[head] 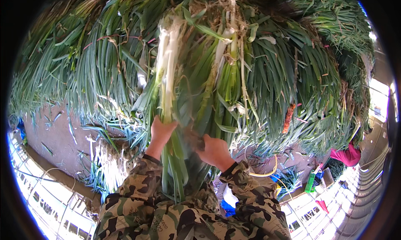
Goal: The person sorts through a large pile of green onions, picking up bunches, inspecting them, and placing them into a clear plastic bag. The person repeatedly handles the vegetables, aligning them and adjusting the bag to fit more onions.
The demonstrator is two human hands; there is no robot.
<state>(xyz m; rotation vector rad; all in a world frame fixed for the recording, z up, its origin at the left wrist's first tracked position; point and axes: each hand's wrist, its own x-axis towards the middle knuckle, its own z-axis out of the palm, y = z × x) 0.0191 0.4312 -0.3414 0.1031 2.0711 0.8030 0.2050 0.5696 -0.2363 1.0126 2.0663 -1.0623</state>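
My left hand [162, 134] is closed around several large green onions [169, 64]. Their white stalks and roots point away from me, and the green leaves hang down towards my lap. Just to the right, my right hand [216, 150] is curled in a fist on a dark, blurred tool [198, 141]; its far end is smeared by motion, so its kind is unclear. Beyond both hands rises a big heap of green onions [272, 74], leaves draped towards me. Loose stalks with dry roots [231, 36] lie on top of it.
White-stalked onions [109, 165] lie in a pile on the ground at left. A rough orange-brown stick-like thing [288, 118] rests on the heap. To the right are a yellow hose [266, 173], a green crate [310, 181] and magenta cloth [347, 155], possibly a person's clothing.
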